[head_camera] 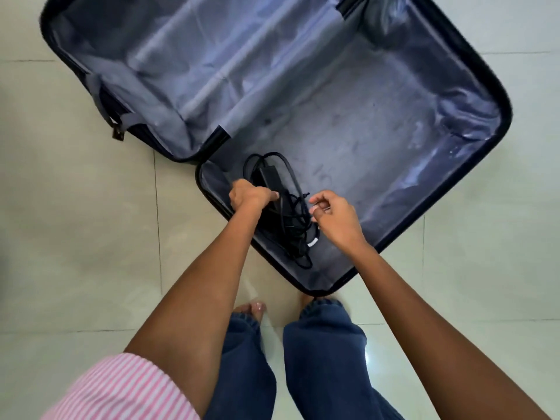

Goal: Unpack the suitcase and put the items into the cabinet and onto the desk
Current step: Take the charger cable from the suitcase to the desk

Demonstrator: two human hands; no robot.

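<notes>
Left hand [250,197] clenched on black charger [269,180], frame centre. Right hand [335,216] just beside, fingers curled at tangled cord [295,225]; grip on cord unclear. Suitcase [503,116] lies open, two halves, grey lining; near half holds only charger and cord, by its left corner; far half bare. Pale tile floor [91,222]. Two bare feet, jeans at bottom.

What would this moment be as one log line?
step: lifting charger | left hand: gripping charger | right hand: pinching cable | suitcase: open, otherwise empty
</notes>
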